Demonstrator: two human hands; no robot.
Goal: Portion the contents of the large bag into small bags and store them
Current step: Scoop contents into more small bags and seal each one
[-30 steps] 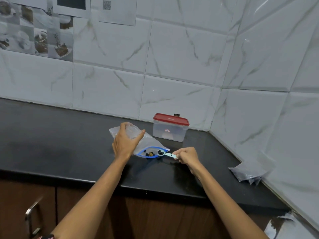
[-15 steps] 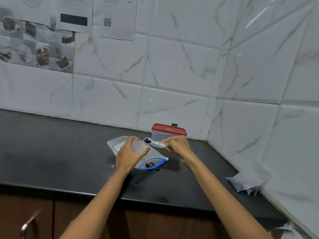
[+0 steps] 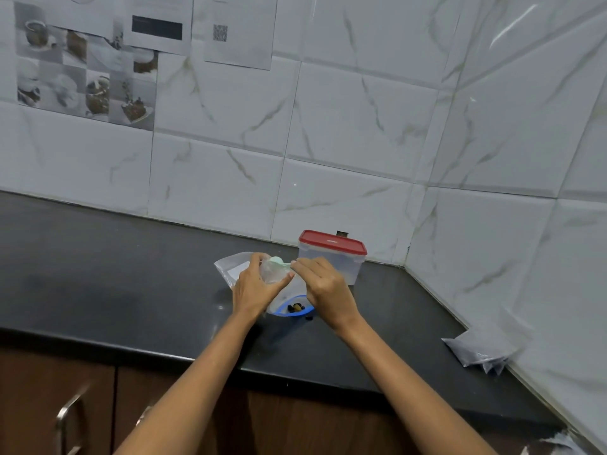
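Since half a second ago, spoon (image 3: 276,261) has tipped over: bowl was up with dark bits in it, now it sits inverted at the mouth of the small bag (image 3: 274,274). Right hand has closed in toward the left; both now meet above the large bag.

Landmark = red-lidded box (image 3: 331,257), standing on the desk (image 3: 98,274) near the tiled corner.

Left of the box, at the far left below the desk edge: cabinet door with a metal handle (image 3: 67,421).

Just left of the box: my left hand (image 3: 253,290), grip curled round the small clear bag, thumb across its front, holding it raised with the mouth up.

Under that, left and in front of the box: large bag (image 3: 236,267), clear with a blue zip rim (image 3: 279,311), lying on the desk. A few dark pieces (image 3: 295,307) sit at its open rim, one (image 3: 308,318) loose on the desk just outside it.

Directly in front of the box: my right hand (image 3: 323,287), grip pinched on the pale green spoon handle, fingertips near the left hand.

Well right of the box, against the side wall: flat filled packet (image 3: 476,349) on the desk. Contents too blurred to name.
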